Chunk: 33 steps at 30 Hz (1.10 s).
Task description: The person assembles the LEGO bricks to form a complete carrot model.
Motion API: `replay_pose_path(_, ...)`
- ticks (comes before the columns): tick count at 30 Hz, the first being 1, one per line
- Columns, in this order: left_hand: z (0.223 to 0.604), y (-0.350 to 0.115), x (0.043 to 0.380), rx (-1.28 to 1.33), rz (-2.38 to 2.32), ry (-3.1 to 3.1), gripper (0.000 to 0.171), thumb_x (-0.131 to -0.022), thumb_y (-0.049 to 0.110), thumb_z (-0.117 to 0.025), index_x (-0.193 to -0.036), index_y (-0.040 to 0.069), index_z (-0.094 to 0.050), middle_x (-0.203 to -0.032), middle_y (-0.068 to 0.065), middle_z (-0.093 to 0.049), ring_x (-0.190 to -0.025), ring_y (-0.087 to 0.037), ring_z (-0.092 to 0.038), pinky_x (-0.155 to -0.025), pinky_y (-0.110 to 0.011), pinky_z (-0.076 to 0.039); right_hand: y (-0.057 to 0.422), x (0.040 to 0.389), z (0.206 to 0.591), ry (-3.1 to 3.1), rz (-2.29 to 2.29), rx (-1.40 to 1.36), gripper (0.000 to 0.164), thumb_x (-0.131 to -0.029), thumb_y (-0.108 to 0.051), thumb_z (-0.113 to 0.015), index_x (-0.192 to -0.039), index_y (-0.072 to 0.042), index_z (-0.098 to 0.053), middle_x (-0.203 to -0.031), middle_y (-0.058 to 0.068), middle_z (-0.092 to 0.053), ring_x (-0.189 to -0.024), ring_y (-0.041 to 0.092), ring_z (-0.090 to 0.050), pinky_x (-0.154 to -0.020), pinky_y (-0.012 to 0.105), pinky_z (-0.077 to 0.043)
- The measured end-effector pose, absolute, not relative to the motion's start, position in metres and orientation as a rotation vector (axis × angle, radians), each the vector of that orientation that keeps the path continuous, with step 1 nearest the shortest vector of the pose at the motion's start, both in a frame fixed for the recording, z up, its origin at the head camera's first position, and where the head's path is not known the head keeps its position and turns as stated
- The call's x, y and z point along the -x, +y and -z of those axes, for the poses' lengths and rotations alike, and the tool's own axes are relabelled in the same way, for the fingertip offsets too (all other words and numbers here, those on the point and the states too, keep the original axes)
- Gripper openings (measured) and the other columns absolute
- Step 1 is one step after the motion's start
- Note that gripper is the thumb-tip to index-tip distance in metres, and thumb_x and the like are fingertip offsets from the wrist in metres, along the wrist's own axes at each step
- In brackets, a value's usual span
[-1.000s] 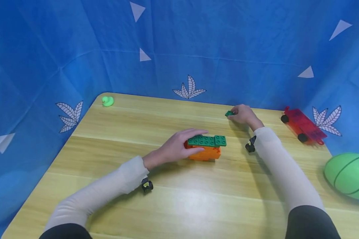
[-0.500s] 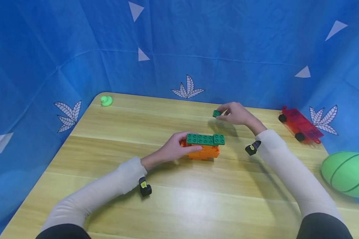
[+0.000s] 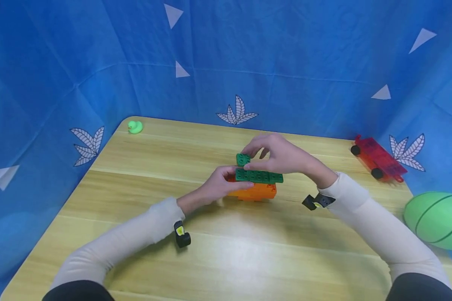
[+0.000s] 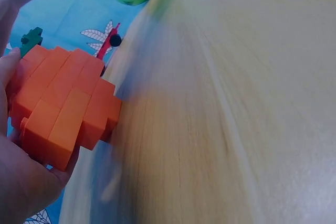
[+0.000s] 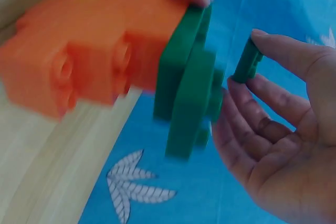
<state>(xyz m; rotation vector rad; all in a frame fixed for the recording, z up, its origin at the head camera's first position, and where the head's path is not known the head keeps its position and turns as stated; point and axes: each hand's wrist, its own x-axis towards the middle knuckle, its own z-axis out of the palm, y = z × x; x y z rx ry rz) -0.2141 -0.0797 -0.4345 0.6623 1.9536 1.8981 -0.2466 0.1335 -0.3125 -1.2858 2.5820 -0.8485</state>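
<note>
An orange block build [image 3: 259, 192], stepped at its edges, stands on the table under a layer of green bricks [image 3: 261, 177]. My left hand [image 3: 214, 187] grips its left end, with the thumb along the near side. Just above the green layer's left end, my right hand [image 3: 286, 156] pinches a small green brick [image 3: 242, 159] between thumb and fingers. In the right wrist view a gap shows between this small brick [image 5: 247, 61] and the green layer [image 5: 184, 93]. From the left wrist view, the build's orange side [image 4: 63, 87] faces the camera and hides most of the green.
A red toy cart [image 3: 380, 156] with black wheels stands at the table's back right. The green ball [image 3: 437, 219] lies at the right edge. At the far left corner sits a green toy duck [image 3: 135, 127]. A blue curtain [image 3: 226, 50] hangs behind the table.
My right hand has carried the small green brick left and nearer, from the back of the table to above the build. The left hand keeps its grip on the build.
</note>
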Motion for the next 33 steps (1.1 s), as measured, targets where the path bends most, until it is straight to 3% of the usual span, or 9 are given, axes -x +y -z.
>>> replay_pose_path(7,0.435,-0.079,0.214,-0.613,-1.919,1.946,0.023,-0.094,0.007,-0.074,-0.116,0.001,-0.073,-0.112,-0.003,-0.077,-0.101,-0.016,-0.069,-0.093,-0.027,-0.057,0.119,0.231,0.322,2.596,0.804,1.38,0.026,-0.086,-0.024,-0.085,-0.11,-0.013,-0.079,-0.099,-0.002,-0.076,-0.089,0.015,-0.068,-0.08,0.038,-0.06)
replay_pose_path(15,0.436,-0.08,0.214,-0.585,-1.946,1.92,0.015,-0.093,0.005,-0.075,-0.105,-0.004,-0.074,-0.095,0.007,-0.078,-0.087,-0.015,-0.066,-0.078,-0.021,-0.054,0.113,0.224,0.332,2.629,0.829,1.326,0.023,-0.085,-0.023,-0.086,-0.105,-0.013,-0.08,-0.098,-0.003,-0.077,-0.088,0.011,-0.067,-0.08,0.037,-0.057)
replay_pose_path(24,0.435,-0.081,0.216,-0.598,-1.923,1.912,0.015,-0.093,0.008,-0.076,-0.104,-0.001,-0.076,-0.098,0.004,-0.079,-0.09,-0.016,-0.068,-0.081,-0.023,-0.056,0.114,0.222,0.334,2.657,0.82,1.373,0.019,-0.083,-0.023,-0.087,-0.1,-0.014,-0.082,-0.093,-0.004,-0.077,-0.084,0.009,-0.066,-0.075,0.03,-0.058)
replay_pose_path(33,0.433,-0.08,0.216,-0.617,-1.899,1.926,0.011,-0.094,0.007,-0.074,-0.101,-0.002,-0.075,-0.081,0.006,-0.073,-0.061,-0.015,-0.043,-0.054,-0.023,-0.035,0.112,0.217,0.333,2.691,0.751,1.401,0.024,-0.085,-0.019,-0.085,-0.106,-0.008,-0.081,-0.094,0.003,-0.074,-0.083,0.014,-0.066,-0.073,0.031,-0.058)
